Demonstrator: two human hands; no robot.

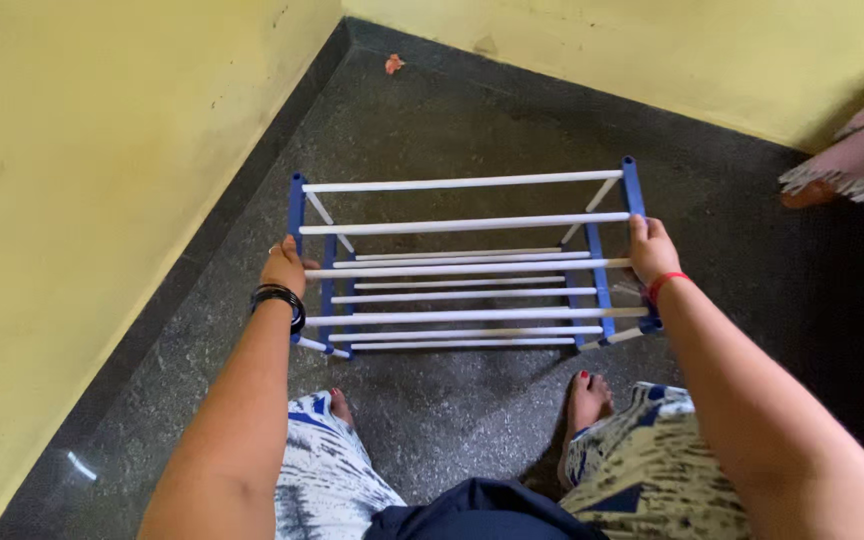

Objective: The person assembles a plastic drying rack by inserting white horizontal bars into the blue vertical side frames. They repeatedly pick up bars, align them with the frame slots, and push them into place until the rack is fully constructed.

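Observation:
A two-tier rack (467,222) with blue plastic side frames and several white horizontal rods stands on the dark speckled floor in front of me. My left hand (284,266), with a black bangle at the wrist, grips the left blue side frame. My right hand (650,250), with a red thread at the wrist, grips the right blue side frame near the top. My bare feet show just below the rack, under patterned clothing.
Yellow walls (102,200) meet in a corner at the top left, with a dark skirting strip along the floor. A small orange scrap (393,64) lies near the corner. Another person's foot and patterned cloth (852,160) are at the right edge.

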